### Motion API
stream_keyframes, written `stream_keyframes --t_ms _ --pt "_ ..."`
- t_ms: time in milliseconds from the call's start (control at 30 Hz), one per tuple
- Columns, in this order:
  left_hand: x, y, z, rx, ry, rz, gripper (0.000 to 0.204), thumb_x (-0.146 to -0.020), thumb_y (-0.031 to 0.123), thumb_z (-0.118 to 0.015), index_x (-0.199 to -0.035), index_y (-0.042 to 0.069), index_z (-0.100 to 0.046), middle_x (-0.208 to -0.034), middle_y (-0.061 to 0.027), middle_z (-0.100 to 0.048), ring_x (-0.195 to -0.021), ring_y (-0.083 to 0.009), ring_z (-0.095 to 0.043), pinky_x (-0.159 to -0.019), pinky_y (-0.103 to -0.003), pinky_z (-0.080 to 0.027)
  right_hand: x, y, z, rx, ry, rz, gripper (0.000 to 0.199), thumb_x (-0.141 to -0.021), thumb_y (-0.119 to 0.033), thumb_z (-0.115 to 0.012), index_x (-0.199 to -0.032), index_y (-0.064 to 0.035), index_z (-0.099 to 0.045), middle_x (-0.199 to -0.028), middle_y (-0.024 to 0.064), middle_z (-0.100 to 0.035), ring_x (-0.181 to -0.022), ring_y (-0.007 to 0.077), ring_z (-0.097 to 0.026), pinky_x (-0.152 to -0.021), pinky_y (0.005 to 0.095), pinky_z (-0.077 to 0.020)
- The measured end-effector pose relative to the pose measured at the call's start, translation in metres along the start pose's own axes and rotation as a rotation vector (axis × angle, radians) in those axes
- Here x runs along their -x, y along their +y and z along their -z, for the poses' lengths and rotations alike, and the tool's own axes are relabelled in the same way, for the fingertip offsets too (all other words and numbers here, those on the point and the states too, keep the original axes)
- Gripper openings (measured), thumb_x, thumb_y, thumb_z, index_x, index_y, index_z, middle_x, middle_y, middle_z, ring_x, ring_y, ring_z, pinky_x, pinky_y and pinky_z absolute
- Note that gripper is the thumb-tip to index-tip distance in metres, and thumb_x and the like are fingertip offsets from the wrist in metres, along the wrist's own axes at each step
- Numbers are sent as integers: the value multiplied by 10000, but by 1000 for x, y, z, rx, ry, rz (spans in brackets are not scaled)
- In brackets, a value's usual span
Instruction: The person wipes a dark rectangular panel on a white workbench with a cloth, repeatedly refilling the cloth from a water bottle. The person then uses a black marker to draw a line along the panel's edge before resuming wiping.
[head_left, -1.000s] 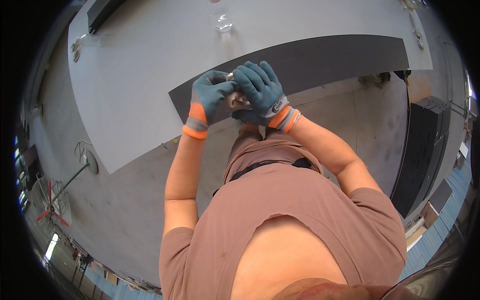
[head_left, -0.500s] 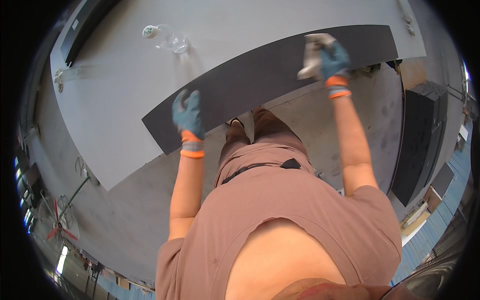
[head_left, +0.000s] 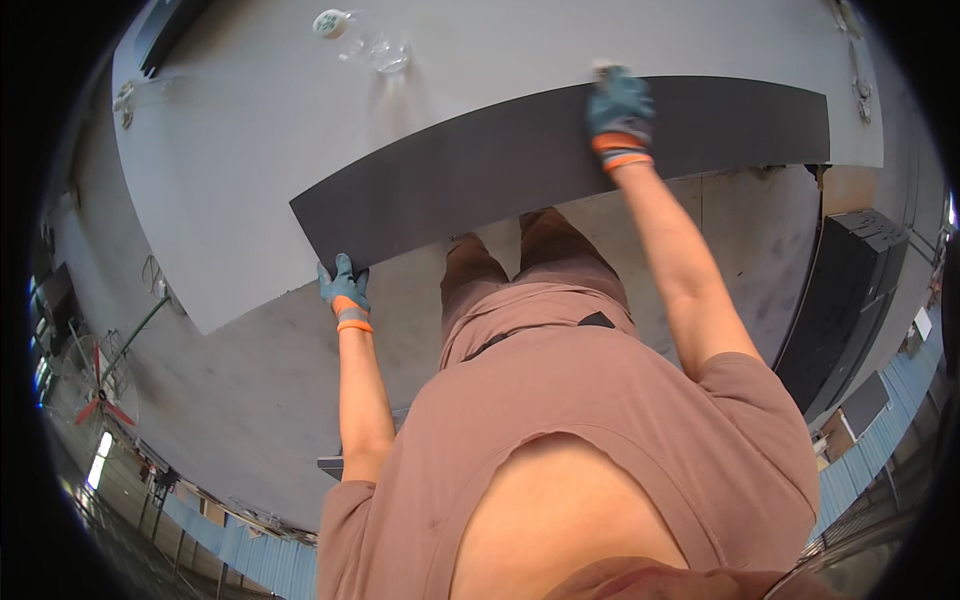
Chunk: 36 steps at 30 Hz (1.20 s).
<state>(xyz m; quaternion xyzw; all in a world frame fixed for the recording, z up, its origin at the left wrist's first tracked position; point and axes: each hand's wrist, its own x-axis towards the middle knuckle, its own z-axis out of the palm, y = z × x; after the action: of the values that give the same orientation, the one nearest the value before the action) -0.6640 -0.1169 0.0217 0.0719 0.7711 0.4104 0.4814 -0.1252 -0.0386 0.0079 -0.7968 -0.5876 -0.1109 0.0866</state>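
Note:
A long dark grey panel [head_left: 440,170] lies flat along the near edge of the pale table [head_left: 240,130]. My right hand [head_left: 622,108], in a blue-green glove with an orange cuff, is over the panel right of its middle, slightly blurred. It holds a whitish cloth [head_left: 604,69], of which only a bit shows past the fingertips; the rest is hidden under the hand. At the panel's near left corner is my left hand [head_left: 345,284], gloved the same way. Its fingers are spread at the edge and grip nothing.
A clear plastic bottle [head_left: 385,54] with a white cap lies on the table beyond the panel. Stacked black panels [head_left: 845,300] stand at the right. On the left is a fan [head_left: 103,395] with red blades. A dark long piece [head_left: 170,30] rests at the table's far left.
My left hand has come down from above the panel to its near left corner. My right hand has shifted left and lowered onto the panel, covering most of the cloth.

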Motion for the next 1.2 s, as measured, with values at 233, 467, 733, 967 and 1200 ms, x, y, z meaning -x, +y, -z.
stream_keyframes --t_ms 233,467,733,967,1200 --pt "9 9 -6 -26 1 7 803 -952 33 -735 -1628 203 -336 -1468 -108 -517 -1221 -326 -588 -941 -552 -599 73 -305 39 -898 -302 272 226 -948 -134 -594 -1156 -144 -682 -1183 107 -698 -1056 348 -684 -895 479 -585" --pt "-6 -14 25 79 -145 -41 760 -970 33 -711 -1630 172 -360 -1169 -112 -657 -844 -256 -671 -822 -476 -625 38 -170 40 -373 28 179 82 -898 -135 -648 -928 -140 -725 -923 125 -697 -847 361 -668 -757 485 -570" --pt "3 -15 26 71 -136 -83 720 -981 85 -727 -1611 87 -380 -1101 -70 -670 -832 -171 -667 -717 -327 -618 72 -276 35 -390 49 277 440 -880 -150 -692 -1312 -74 -679 -1230 167 -700 -1070 371 -691 -932 480 -569" --pt "-5 -20 24 171 -166 -96 693 -951 26 -736 -1576 50 -436 -1220 -88 -664 -897 -166 -652 -707 -330 -606 70 -467 29 -662 -172 631 462 -866 -122 -642 -1328 -142 -649 -1222 160 -690 -1064 394 -674 -919 494 -574" --pt "-17 -41 28 565 -224 -30 640 -955 -12 -703 -1551 38 -474 -1227 -94 -667 -925 -173 -666 -750 -346 -608 137 -432 57 -714 -608 970 590 -868 -181 -687 -1443 -181 -559 -1272 174 -652 -1187 409 -620 -997 472 -537"
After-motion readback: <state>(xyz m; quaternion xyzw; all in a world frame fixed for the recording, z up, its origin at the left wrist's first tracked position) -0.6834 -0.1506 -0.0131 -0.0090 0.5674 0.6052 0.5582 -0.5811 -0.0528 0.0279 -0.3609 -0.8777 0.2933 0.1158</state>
